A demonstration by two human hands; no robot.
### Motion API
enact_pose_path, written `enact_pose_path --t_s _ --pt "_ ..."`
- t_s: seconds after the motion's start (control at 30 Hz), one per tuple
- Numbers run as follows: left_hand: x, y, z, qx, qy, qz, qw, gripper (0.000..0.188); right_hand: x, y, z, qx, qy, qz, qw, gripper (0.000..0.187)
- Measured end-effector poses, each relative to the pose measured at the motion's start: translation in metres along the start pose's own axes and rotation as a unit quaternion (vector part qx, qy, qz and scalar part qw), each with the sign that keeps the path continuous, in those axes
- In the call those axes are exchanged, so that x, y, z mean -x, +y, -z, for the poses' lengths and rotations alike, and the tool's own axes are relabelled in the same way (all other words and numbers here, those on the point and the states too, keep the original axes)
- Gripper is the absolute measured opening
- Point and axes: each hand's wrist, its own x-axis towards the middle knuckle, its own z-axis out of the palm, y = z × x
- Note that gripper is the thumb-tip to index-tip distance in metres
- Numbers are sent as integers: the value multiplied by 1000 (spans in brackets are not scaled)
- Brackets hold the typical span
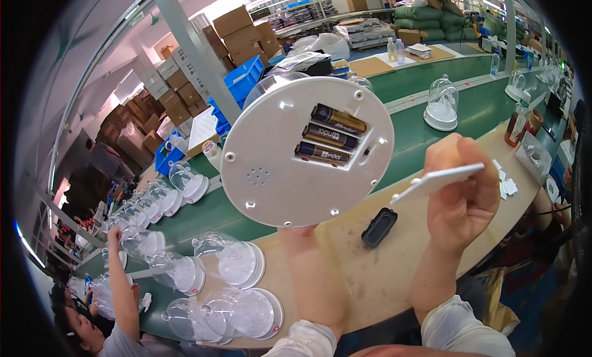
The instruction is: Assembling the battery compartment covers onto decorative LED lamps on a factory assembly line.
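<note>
A white round base [265, 150] is held up in front of me with its underside facing me. Part of its clear dome [271, 82] shows behind the upper rim. Three dark and gold batteries [333, 135] lie side by side in its uncovered compartment; small speaker holes are at the lower left. My left hand [300, 231] supports the base from behind and below, its fingers mostly hidden. My right hand [465, 190] is closed on a flat white battery cover [438, 181], pinched between thumb and fingers, just right of the base and apart from it.
A black oblong object [379, 227] lies on the tan worktable [370, 277]. Several clear-domed units [237, 261] stand at left, another [442, 104] on the green conveyor belt [407, 132]. Small white pieces [507, 187] and a bottle [517, 119] are at right. A co-worker [117, 314] reaches in at left.
</note>
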Motion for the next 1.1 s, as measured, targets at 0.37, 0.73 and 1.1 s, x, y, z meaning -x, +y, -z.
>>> enact_pose_path --t_s 0.37,0.73,1.1 --pt "-8 -38 -22 24 -18 32 999 49 -15 7 15 49 -45 73 995 27" --pt "-14 -54 -45 51 -35 58 996 50 -14 8 12 128 -12 61 990 26" --pt "-17 -50 -68 142 -21 146 979 49 -16 7 12 133 -27 58 989 27"
